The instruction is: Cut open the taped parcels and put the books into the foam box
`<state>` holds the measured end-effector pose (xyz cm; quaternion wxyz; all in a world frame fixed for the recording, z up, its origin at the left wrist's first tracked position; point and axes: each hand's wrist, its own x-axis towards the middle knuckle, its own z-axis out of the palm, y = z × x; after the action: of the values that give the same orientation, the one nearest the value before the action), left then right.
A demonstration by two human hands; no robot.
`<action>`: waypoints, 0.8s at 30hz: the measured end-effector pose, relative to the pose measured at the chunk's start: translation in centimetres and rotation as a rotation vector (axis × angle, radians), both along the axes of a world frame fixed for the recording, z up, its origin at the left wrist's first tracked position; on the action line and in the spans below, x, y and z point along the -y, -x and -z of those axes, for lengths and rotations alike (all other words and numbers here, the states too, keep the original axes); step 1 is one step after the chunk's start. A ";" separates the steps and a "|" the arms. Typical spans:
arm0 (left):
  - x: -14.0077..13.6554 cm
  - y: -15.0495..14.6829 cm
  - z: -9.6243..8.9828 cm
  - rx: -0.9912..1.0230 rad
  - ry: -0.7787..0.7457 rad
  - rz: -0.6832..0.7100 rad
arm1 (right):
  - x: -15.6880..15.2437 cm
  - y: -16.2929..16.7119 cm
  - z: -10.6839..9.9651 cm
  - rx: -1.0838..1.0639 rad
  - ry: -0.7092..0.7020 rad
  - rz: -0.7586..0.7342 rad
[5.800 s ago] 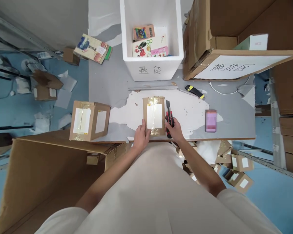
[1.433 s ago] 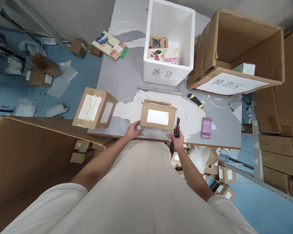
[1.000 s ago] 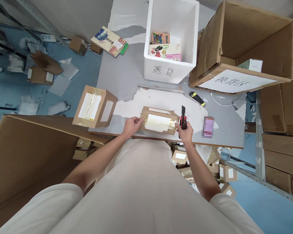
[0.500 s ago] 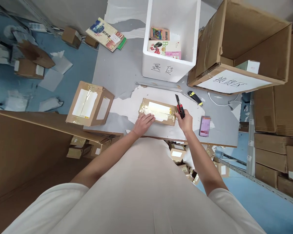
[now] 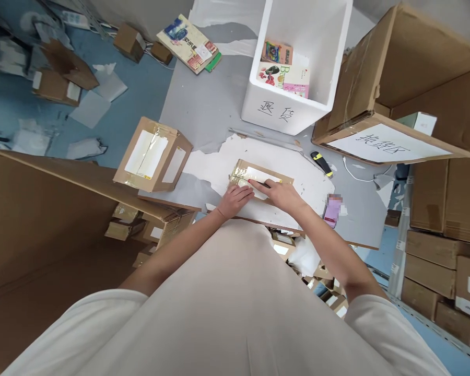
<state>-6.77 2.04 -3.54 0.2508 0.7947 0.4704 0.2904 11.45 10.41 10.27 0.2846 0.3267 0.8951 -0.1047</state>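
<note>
A small taped cardboard box point(image 5: 263, 173) with a white label lies on the torn white paper in front of me. My left hand point(image 5: 237, 201) rests on its near left part with the fingers laid out together over the edge. Above the box, my right hand point(image 5: 284, 196) is closed around a red-and-black utility knife point(image 5: 252, 181), mostly hidden by the fingers. Its thin blade points left over the clear tape at the box's left end; whether it has gone through the tape I cannot tell. A black-and-yellow cutter point(image 5: 321, 164) lies farther right.
A larger taped carton point(image 5: 172, 156) stands on the left. Behind are a white foam bin point(image 5: 284, 112) with books, a big open carton point(image 5: 387, 143) and stacked books point(image 5: 188, 44). A phone point(image 5: 332, 211) lies at the right, near the table's front edge.
My right hand has moved left with the utility knife, from the box's right end to over its top. The blade now points left instead of up. My left hand stays on the box.
</note>
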 end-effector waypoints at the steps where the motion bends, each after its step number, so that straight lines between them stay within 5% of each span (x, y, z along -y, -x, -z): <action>1: 0.0 0.0 0.0 0.007 -0.004 -0.004 | 0.1 0.3 0.0 0.024 -0.019 -0.004; 13: -0.2 0.1 -0.2 0.087 0.045 -0.005 | 0.9 1.3 0.5 0.047 -0.052 0.003; 24: 0.1 0.2 0.2 -0.097 -0.083 0.005 | 0.8 -0.9 1.4 0.070 -0.041 0.013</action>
<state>-6.98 1.96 -3.76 0.1953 0.8187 0.4675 0.2704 12.38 9.57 8.83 0.3081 0.3416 0.8846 -0.0765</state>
